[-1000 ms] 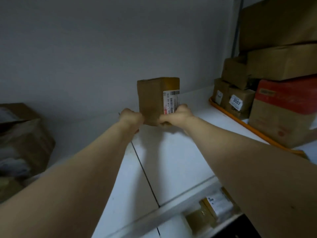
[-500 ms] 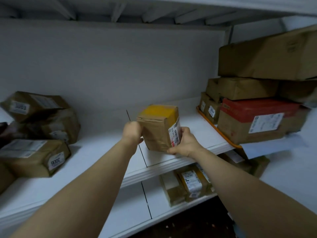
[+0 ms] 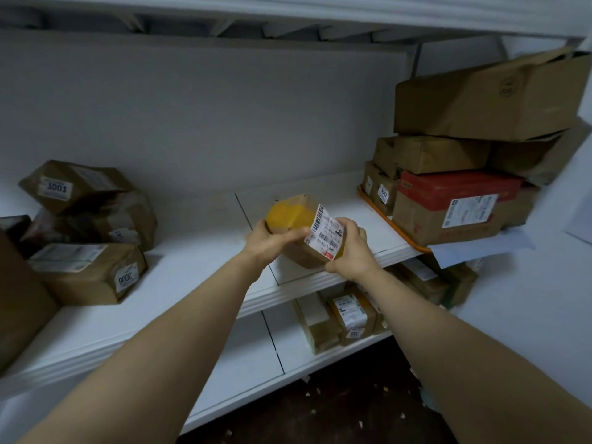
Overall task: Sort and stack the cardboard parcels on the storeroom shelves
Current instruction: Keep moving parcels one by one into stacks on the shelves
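I hold a small cardboard parcel (image 3: 301,219) with yellow tape on top and a white barcode label, tilted, above the front of the white middle shelf (image 3: 192,270). My left hand (image 3: 267,241) grips its left side. My right hand (image 3: 347,248) grips the right side by the label. The parcel's underside is hidden behind my hands.
A loose pile of labelled parcels (image 3: 89,232) sits at the shelf's left. On the right, a tall stack with a red-topped box (image 3: 448,206) rests on an orange tray (image 3: 394,225). More parcels (image 3: 346,318) stand on the lower shelf. The floor below is dark.
I have pulled the parcel back from deep on the shelf toward its front edge and tilted it, bringing the label round to face up. My view has drawn back.
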